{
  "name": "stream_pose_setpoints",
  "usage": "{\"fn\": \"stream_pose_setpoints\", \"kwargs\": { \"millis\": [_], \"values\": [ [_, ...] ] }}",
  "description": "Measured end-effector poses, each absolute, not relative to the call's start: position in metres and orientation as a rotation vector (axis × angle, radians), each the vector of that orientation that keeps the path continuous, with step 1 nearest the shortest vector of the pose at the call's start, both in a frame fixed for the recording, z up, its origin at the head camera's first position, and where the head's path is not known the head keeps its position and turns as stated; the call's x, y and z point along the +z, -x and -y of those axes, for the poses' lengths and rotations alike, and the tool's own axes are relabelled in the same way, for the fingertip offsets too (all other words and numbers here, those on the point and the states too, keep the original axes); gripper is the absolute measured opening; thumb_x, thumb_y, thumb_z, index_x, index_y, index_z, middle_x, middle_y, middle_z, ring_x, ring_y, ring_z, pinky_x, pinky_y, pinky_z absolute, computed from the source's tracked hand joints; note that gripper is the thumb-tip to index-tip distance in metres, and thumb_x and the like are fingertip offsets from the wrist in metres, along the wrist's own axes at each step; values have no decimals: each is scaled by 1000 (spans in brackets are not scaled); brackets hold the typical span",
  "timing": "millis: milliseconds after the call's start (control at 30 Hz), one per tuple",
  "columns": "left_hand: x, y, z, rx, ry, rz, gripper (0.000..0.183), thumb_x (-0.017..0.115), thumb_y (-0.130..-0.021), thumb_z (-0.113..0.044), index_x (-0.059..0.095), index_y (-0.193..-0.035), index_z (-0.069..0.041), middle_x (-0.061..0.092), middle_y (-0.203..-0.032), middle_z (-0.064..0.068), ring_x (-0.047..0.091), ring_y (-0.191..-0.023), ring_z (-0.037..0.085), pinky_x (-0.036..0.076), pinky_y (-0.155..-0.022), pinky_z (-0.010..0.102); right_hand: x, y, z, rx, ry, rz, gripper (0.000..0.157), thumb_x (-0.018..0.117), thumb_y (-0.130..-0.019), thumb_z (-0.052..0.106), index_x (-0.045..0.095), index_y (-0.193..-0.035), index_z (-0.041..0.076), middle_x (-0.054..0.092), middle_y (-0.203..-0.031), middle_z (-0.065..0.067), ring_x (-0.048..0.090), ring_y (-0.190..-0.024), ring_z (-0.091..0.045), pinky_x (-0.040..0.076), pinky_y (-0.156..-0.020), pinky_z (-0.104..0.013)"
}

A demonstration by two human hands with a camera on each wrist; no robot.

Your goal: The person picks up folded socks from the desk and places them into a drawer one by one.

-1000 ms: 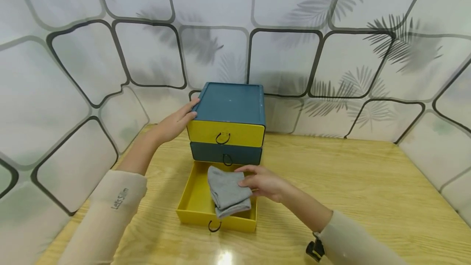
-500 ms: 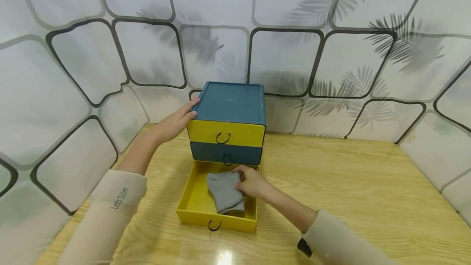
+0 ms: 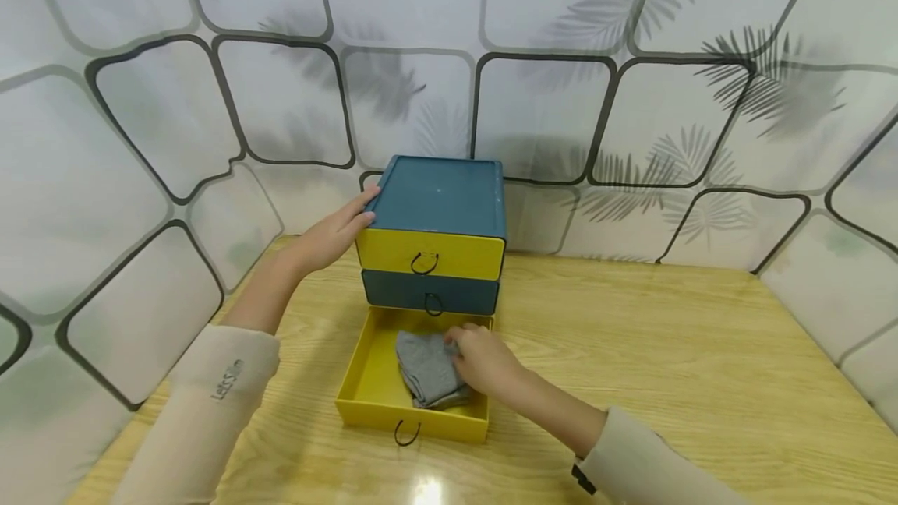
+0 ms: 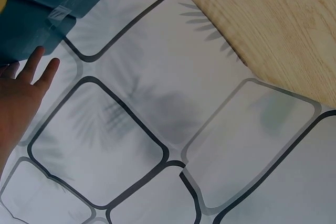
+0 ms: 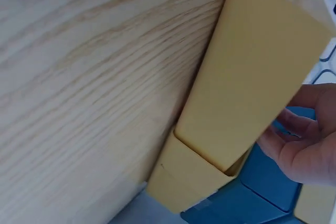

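Observation:
Folded grey socks (image 3: 426, 365) lie in the pulled-out yellow drawer (image 3: 370, 357), towards its right side. My right hand (image 3: 486, 357) reaches over the drawer's right wall, with bent fingers pinching the socks at their upper right edge. From the right wrist view, that hand (image 5: 310, 135) curls over the yellow wall, which hides the socks. With spread fingers, my left hand (image 3: 326, 240) rests against the left edge of the blue top of the drawer unit (image 3: 442, 197). The left wrist view has the same hand (image 4: 21, 98) beside the blue casing.
Above the pulled-out drawer are a yellow drawer front (image 3: 456, 256) and a blue one (image 3: 400, 288), both closed, with black loop pulls. The unit stands on a wooden table (image 3: 666, 357), close to a patterned curtain (image 3: 540, 115) behind.
My right hand has moved left and down with the socks, which now sit lower in the drawer and look more rumpled. The left hand stays in place.

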State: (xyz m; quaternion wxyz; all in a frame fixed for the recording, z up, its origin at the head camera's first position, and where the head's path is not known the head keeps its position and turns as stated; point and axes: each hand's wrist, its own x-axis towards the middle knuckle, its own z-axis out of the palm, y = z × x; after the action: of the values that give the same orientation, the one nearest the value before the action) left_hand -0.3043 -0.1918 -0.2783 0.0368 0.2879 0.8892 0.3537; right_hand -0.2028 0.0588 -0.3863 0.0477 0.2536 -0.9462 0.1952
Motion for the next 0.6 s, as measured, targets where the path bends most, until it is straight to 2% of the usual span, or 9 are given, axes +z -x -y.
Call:
{"fn": "stream_pose_setpoints", "kwargs": {
  "millis": [100, 200, 333, 433, 600],
  "values": [
    [-279, 305, 192, 1097, -894, -2729, 59, 23, -101, -43, 3, -150, -17, 1, -152, 4, 3, -137, 25, 10, -107, 50, -381, 192, -60, 568, -852, 2835, 16, 64, -82, 1, 67, -97, 3, 62, -92, -10, 50, -57, -11, 41, -46, -20],
    [-279, 305, 192, 1097, -898, -2728, 59, 23, -101, -43, 4, -150, -16, 1, -153, 5, 4, -137, 26, 10, -107, 50, -374, 176, -59, 530, -983, 2697, 12, 67, -81, 3, 68, -93, 6, 62, -89, -5, 54, -60, -10, 41, -47, -16],
    [-279, 306, 191, 1101, -890, -2731, 59, 24, -101, -42, 4, -150, -16, 2, -153, 5, 5, -137, 27, 10, -107, 50, -370, 155, -51, 441, -1157, 2421, 8, 71, -78, 5, 68, -85, 8, 61, -81, 1, 59, -68, -10, 46, -55, -14],
    [-280, 306, 191, 1105, -884, -2731, 58, 23, -101, -42, 4, -150, -16, 2, -153, 5, 5, -137, 27, 11, -107, 50, -370, 142, -43, 368, -1237, 2300, 8, 71, -77, 7, 66, -81, 11, 59, -77, 4, 58, -66, -8, 47, -58, -13],
    [-279, 305, 191, 1102, -888, -2727, 58, 23, -101, -42, 3, -150, -17, 1, -153, 5, 4, -137, 27, 10, -107, 51, -375, 130, -32, 176, -1315, 2219, 12, 65, -74, 4, 60, -71, 14, 51, -68, 7, 49, -54, -5, 37, -43, -11]
  ]
}}
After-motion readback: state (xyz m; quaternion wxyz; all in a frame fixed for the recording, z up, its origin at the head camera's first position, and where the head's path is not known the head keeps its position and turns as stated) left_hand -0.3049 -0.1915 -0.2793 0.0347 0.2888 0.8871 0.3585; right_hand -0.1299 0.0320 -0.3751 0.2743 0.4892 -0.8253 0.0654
